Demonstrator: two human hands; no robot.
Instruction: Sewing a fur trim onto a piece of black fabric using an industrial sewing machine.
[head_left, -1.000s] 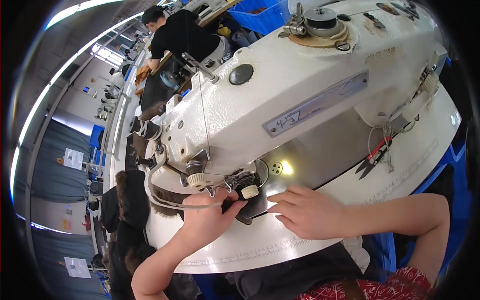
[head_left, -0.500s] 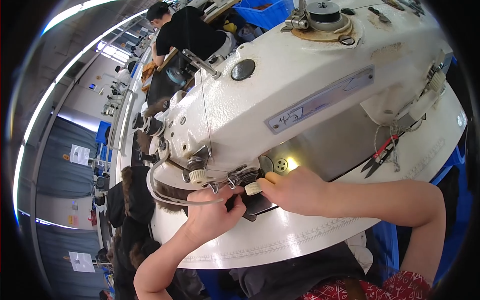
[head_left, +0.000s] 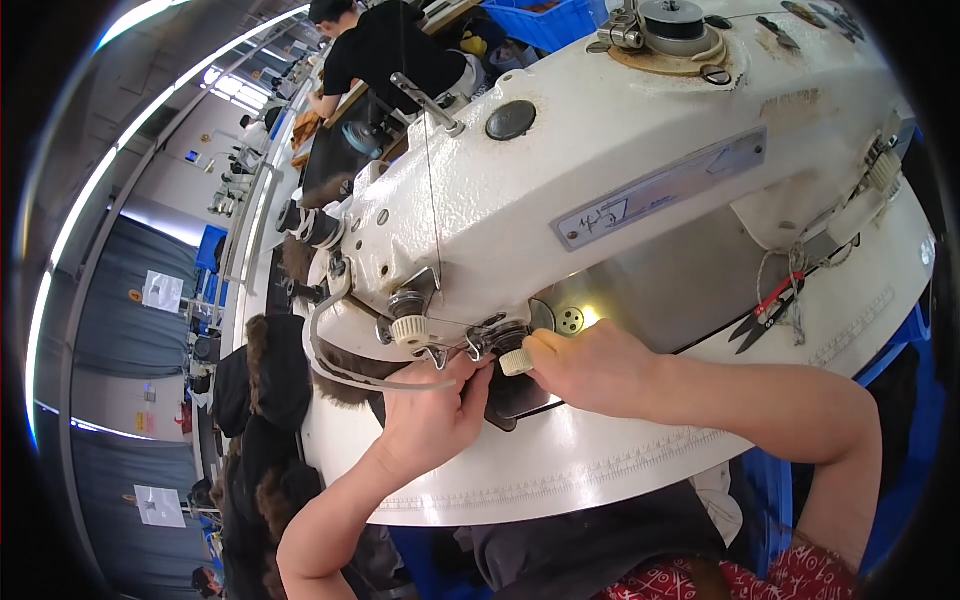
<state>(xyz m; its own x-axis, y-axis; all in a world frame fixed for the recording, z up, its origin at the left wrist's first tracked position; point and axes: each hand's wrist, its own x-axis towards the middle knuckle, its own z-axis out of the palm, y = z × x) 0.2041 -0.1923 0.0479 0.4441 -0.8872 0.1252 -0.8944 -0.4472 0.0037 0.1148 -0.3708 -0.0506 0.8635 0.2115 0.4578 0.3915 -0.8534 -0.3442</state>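
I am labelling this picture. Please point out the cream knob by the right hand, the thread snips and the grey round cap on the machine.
Cream knob [head_left: 516, 361], head view: on its ribbed side.
Thread snips [head_left: 762, 312], head view: on the dark blades.
Grey cap [head_left: 511, 120], head view: on its centre.

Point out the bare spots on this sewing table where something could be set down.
Free: the white table strip between the right forearm and the near edge, and the shiny steel plate left of the red-handled snips. Crowded: under the needle, where the left hand and right hand meet.
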